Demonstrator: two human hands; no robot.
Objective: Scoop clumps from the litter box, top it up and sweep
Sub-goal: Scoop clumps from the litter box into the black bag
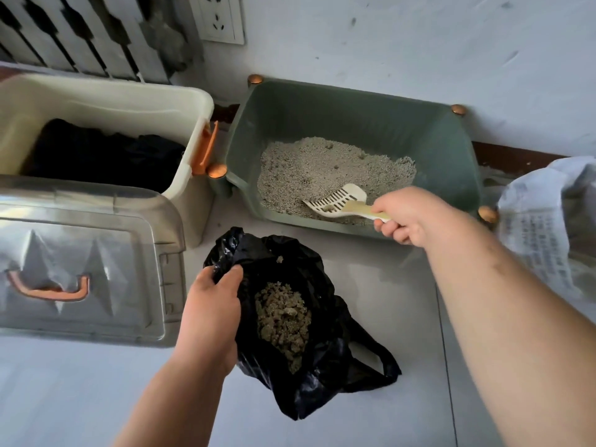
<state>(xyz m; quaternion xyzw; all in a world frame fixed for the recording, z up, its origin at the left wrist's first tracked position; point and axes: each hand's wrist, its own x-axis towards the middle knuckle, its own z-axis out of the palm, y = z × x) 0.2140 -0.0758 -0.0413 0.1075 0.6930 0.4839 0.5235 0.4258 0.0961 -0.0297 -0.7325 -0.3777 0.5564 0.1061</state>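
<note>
Ahead of the right hand [409, 217] sits one green plastic litter box [354, 117], and I count four copper-coloured round knobs on it, one at each corner [255, 79]. I have that hand wrapped tightly round the handle of the single white slotted plastic scoop [338, 201], whose blade lies on the grey granular litter [322, 169] at the near side of the box, just beyond the knuckles. One small clump rests on the slots.

Below and to the left of that, the left hand [213, 304] pinches the rim of one black plastic bag [322, 366], fingers curled over the edge and holding its mouth agape on the pale floor [96, 398]. Just right of those fingers, inside the bag, lies one heap of greenish-brown scooped clumps [283, 317], and one stray crumb sits on the far fold (the bag's handle loop trails off toward me).

Left of the left hand I count two storage pieces: one clear plastic lid with an orange handle [80, 253] and, beyond it, one cream plastic bin [96, 101] with an orange latch and dark cloth inside. Right of the right forearm slumps one white printed sack [548, 221]. Far beyond both hands, one wall socket [219, 17] and one radiator [80, 33].
</note>
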